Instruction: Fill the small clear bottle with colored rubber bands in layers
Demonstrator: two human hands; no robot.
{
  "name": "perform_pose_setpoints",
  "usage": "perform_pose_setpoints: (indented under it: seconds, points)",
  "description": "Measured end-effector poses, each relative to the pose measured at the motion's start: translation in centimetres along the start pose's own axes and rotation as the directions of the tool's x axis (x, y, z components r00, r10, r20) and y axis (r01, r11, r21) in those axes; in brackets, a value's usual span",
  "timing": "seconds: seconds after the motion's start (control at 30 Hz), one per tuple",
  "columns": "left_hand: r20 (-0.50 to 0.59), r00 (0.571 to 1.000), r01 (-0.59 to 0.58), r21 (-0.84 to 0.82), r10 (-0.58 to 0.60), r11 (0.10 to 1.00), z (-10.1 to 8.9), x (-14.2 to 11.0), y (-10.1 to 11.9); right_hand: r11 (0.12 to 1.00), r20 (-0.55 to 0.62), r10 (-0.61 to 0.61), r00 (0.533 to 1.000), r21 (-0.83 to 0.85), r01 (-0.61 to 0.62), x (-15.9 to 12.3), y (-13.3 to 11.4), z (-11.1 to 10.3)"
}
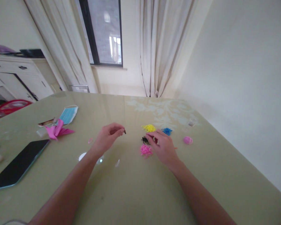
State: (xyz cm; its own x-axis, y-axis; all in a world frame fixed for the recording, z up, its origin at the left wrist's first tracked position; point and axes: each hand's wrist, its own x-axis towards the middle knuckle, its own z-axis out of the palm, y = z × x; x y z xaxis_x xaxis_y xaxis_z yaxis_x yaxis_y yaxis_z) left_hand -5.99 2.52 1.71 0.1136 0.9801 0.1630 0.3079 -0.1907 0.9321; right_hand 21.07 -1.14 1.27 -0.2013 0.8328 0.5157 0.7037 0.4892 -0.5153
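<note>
My left hand point(110, 137) is closed in a pinch above the table, left of the colored piles. A short dark bit, which looks like a black rubber band point(125, 131), pokes out from its fingertips. Thumb and fingers of my right hand point(162, 147) are pressed together over the right edge of a pile of black rubber bands point(145, 140); what they hold, if anything, is hidden. Around that hand lie piles of yellow rubber bands point(149, 128), blue rubber bands point(167, 131) and pink rubber bands point(146, 150).
A pink round item point(187, 140) and a small clear item point(191, 123) lie to the right. At left are a dark-screened tablet point(20, 164), a pink folded paper shape point(57, 130) and a blue face mask point(68, 115). A wall point(248, 93) borders the table's right side.
</note>
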Motion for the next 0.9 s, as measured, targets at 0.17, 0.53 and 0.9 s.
perform_pose_setpoints:
  seconds: [0.17,0.53,0.9]
  points:
    - [0.042,0.999,-0.019,-0.316,0.034,0.949,4.1,-1.7,1.5,0.985,0.038,-0.17,0.985,-0.018,0.171,-0.9,-1.5,0.6]
    - [0.112,0.99,-0.056,-0.281,0.09,0.958,4.8,-2.7,1.8,0.963,-0.026,-0.27,0.963,-0.001,0.27,-1.0,-1.8,0.4]
    - [0.159,0.984,-0.017,-0.377,0.082,0.926,4.8,-3.4,3.1,0.82,0.023,0.127,0.992,0.561,-0.118,-0.5,-3.1,-1.1]
